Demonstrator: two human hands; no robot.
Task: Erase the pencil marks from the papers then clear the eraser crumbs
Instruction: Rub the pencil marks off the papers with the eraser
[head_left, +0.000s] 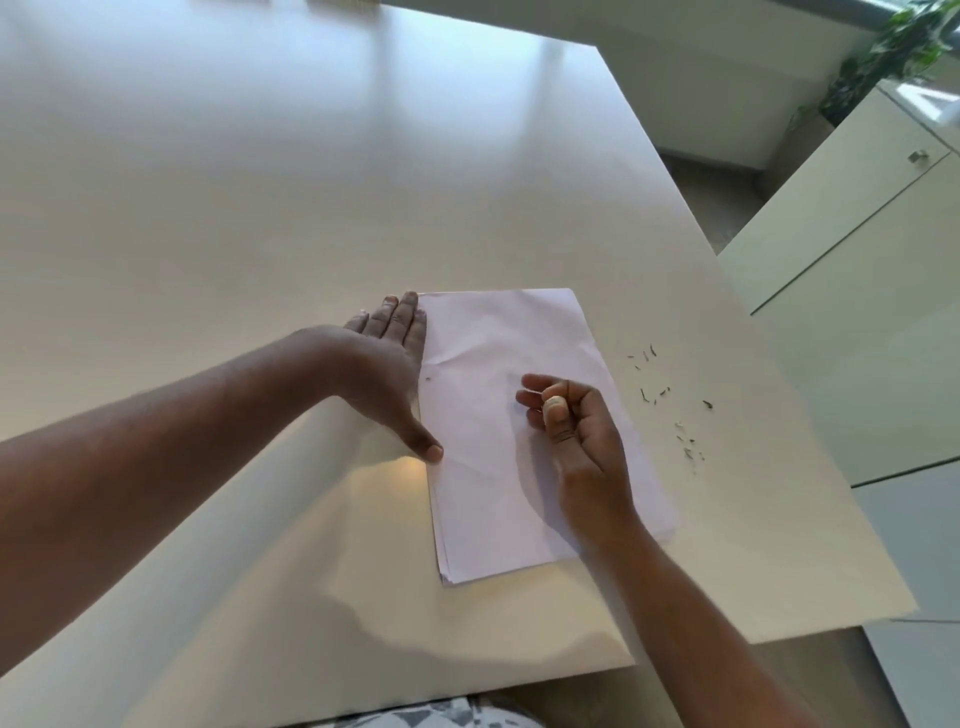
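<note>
White papers (519, 441) are lying in a loose stack on the table (260, 208), near its right side, their lower edges fanning out a little at the corner closest to the person. The left hand (387, 371) is lying flat along the stack's left edge, fingers straight and together, thumb spread out and pressing on the top sheet. The right hand (571, 426) is hovering over or resting on the middle of the top sheet, its fingers curling round a small pale eraser (554, 402), which is pinched between the thumb and the forefinger. Whether the eraser is touching the paper I cannot tell. A tiny dark speck (428, 378) is sitting on the sheet just beside the left hand. Dark crumbs (670, 405) are lying scattered on the bare table to the right of the stack, well apart from both hands. Beyond the table on the right, a pale cabinet (852, 249) is standing, and a green plant (904, 47) is showing in the far corner.
</note>
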